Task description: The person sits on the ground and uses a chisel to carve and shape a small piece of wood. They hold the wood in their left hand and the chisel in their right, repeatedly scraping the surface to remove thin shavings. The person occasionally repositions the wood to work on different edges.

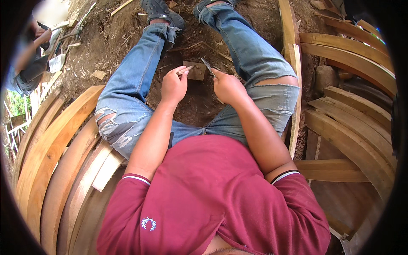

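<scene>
Between the person's spread knees, on bare brown soil, sits one small wooden block (197, 71), squarish, reddish-brown and rough-faced, close to the picture's centre and a little toward twelve o'clock.

At the block's nine o'clock, the left hand (174, 86) is curled, pinching a thin pale sliver (185, 70) between thumb and forefinger; the sliver's tip reaches the block's upper left edge. At the block's three o'clock, the right hand (228, 87) is clenched around a slim dark blade-like tool (206, 64), whose point slants up toward eleven o'clock and ends just above the block's top right corner; whether it touches the wood I cannot tell.

Counted: one block, one sliver, one tool, two hands at work. Two legs in torn blue jeans (127, 93) frame the spot. Stacks of curved wooden planks (63, 140) lie at eight o'clock and at three o'clock. Another person (29, 63) sits at ten o'clock.
</scene>
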`<state>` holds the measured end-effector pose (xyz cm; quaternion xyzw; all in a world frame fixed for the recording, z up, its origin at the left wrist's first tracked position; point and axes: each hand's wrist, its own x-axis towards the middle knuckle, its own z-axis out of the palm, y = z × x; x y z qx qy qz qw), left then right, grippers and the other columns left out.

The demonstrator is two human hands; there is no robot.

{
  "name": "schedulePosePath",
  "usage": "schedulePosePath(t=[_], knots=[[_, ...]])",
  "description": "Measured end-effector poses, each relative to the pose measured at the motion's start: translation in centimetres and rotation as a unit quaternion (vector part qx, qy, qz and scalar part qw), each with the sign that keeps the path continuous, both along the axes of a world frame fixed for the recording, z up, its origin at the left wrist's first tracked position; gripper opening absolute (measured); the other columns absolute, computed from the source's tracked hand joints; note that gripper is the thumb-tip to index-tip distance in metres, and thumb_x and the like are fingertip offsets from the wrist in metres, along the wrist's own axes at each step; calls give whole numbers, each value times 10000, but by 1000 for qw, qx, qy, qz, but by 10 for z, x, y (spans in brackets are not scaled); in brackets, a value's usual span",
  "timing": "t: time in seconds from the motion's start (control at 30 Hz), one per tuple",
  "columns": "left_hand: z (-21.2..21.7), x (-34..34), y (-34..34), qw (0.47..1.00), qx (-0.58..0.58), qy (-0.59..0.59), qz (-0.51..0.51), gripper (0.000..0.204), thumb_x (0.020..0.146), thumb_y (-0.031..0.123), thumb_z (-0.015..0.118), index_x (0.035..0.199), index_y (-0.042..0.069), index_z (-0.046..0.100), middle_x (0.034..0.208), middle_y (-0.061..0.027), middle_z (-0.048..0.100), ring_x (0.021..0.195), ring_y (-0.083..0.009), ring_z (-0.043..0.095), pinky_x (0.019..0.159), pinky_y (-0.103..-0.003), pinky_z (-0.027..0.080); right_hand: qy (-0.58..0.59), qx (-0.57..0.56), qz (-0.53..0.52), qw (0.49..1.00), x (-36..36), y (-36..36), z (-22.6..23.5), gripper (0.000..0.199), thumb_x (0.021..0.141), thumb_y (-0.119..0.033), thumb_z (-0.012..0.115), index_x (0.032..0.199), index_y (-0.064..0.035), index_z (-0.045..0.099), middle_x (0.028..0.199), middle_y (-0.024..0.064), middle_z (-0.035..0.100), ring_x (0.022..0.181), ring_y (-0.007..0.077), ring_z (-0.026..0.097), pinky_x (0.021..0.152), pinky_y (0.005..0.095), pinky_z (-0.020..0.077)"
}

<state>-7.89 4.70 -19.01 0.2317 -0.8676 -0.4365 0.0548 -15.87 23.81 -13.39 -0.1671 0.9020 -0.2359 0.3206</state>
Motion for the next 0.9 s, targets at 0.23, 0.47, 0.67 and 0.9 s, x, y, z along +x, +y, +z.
schedulePosePath(t=[0.23,0.47,0.67,0.9], knots=[[-21,7,-6,998,3,-51,29,252,953,189,642,1151,51,714,862,-104,747,756,-179,709,706,-318,546,-7,-19,-15,1000,-9,1,15,463,960,-203,444,1400,-108,554,1088,258,684,1028,402,659,897,489,507],[-11,3,1,993,-29,-114,10,288,934,261,644,1151,90,724,1033,-175,732,983,-340,699,848,-416,541,-6,-58,-54,997,-17,14,17,478,944,-185,448,1405,-113,553,1136,242,682,1068,391,656,922,476,509],[-2,-23,10,978,-133,-154,-34,313,928,325,636,1140,114,730,1075,-186,718,1028,-359,678,894,-429,528,2,-113,-80,990,-26,26,17,484,938,-183,463,1406,-89,538,1176,239,672,1105,392,642,940,473,506],[-8,-33,2,979,-98,-179,-20,309,930,330,637,1099,93,740,1060,-180,722,1021,-345,681,893,-411,530,-29,-60,-65,996,-16,20,20,371,937,-181,479,1258,-20,572,1160,257,672,1120,406,634,947,483,502]])
